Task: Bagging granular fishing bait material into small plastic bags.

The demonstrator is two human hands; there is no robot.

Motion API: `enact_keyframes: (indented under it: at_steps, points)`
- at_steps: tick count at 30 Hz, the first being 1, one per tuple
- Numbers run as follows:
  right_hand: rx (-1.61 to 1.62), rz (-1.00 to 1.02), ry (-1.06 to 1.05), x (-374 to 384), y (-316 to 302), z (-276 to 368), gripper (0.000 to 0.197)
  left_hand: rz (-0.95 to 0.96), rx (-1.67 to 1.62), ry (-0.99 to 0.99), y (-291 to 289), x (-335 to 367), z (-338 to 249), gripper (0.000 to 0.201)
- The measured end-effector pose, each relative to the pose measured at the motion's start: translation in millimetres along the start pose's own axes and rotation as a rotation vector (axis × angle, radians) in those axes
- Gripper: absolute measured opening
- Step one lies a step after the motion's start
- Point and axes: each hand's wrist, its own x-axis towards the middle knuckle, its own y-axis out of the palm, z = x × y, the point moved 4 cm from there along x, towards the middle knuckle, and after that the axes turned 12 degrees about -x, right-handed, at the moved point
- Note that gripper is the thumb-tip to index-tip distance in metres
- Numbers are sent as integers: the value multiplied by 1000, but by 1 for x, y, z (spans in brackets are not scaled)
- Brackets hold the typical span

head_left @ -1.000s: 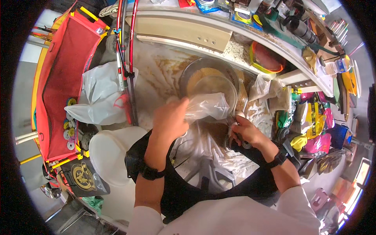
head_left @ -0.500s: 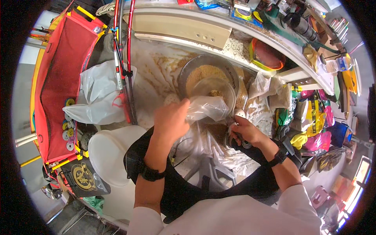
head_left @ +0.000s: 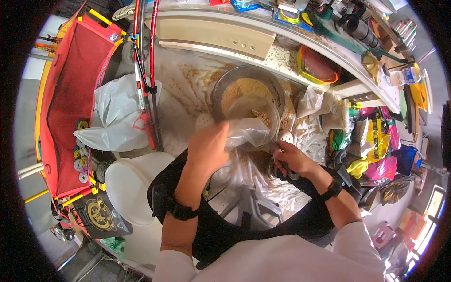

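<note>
My left hand (head_left: 206,148) is closed on a clear plastic bag (head_left: 250,132), which stretches right from the fingers over the near side of a translucent bowl (head_left: 238,109). Brownish grain (head_left: 263,117) lies in that bowl. The bowl overlaps the near part of a wide, round tub (head_left: 220,84), where more tan grain (head_left: 246,88) shows. Lower right, my right hand (head_left: 296,160) has its fingers curled around something greyish, mostly hidden by the hand and too unclear to name. White perforated clogs (head_left: 285,137) show beside both hands.
Spilled grain lies on the plastic-covered floor around the tub. To the left are a white bag (head_left: 117,113), red poles (head_left: 152,51), a white bucket (head_left: 136,188) and a red fabric cart (head_left: 70,108). A cluttered bench (head_left: 211,35) runs behind; colourful packets (head_left: 376,141) stand right.
The view has shifted slightly. The grain in the translucent bowl shows as a larger patch, and the plastic bag has changed shape a little. Both hands stay nearly in place.
</note>
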Motion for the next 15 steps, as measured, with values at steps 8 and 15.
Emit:
enact_keyframes:
  at_steps: [8,15]
  points:
    - [10,-21,43,-1,-1,-1,11,-14,-25,23,-1,0,1,26]
    - [11,-33,68,-1,-1,-1,12,3,-19,-67,-5,1,-3,21]
